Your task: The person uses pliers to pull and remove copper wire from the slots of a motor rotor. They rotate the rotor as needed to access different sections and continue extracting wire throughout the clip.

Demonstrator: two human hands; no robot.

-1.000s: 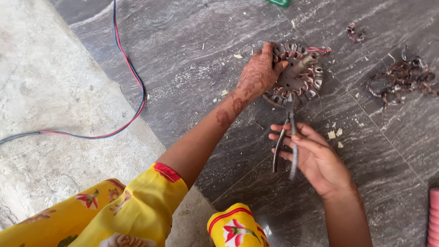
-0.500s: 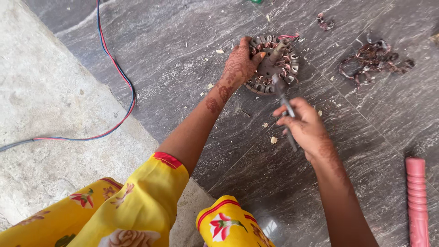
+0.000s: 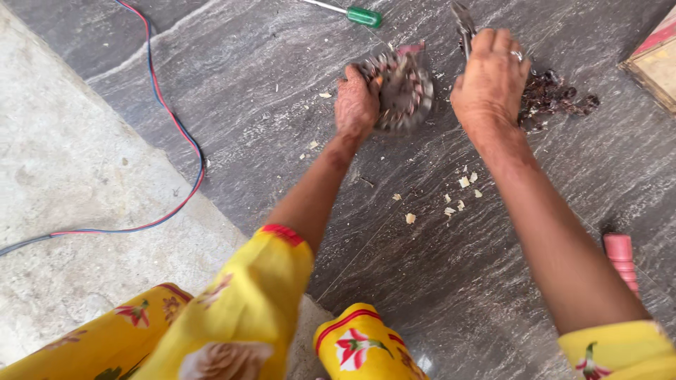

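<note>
Head view, single frame, looking down at a grey stone floor [image 3: 232,127]. Left hand [image 3: 357,105] is closed on the near-left rim of a round motor stator [image 3: 403,90], which lies flat on the floor; winding remnants show around its ring. Right hand [image 3: 491,77] is clenched around the handles of pliers [image 3: 464,27], raised just right of the stator; the tool's long axis runs away from the person, its tip pointing toward the frame top. The stator lies left of the right hand, so the left hand is the nearer one and already on it. A heap of stripped copper wire [image 3: 556,95] sits just right of the right hand. Pale scraps [image 3: 461,193] lie nearer the person. Green-handled screwdriver [image 3: 362,15] lies beyond the stator. Red-and-blue cable [image 3: 179,134] curves at left. Pink ribbed cylinder [image 3: 621,257] at right edge; a wooden box corner [image 3: 651,60] upper right. No labels legible.
</note>
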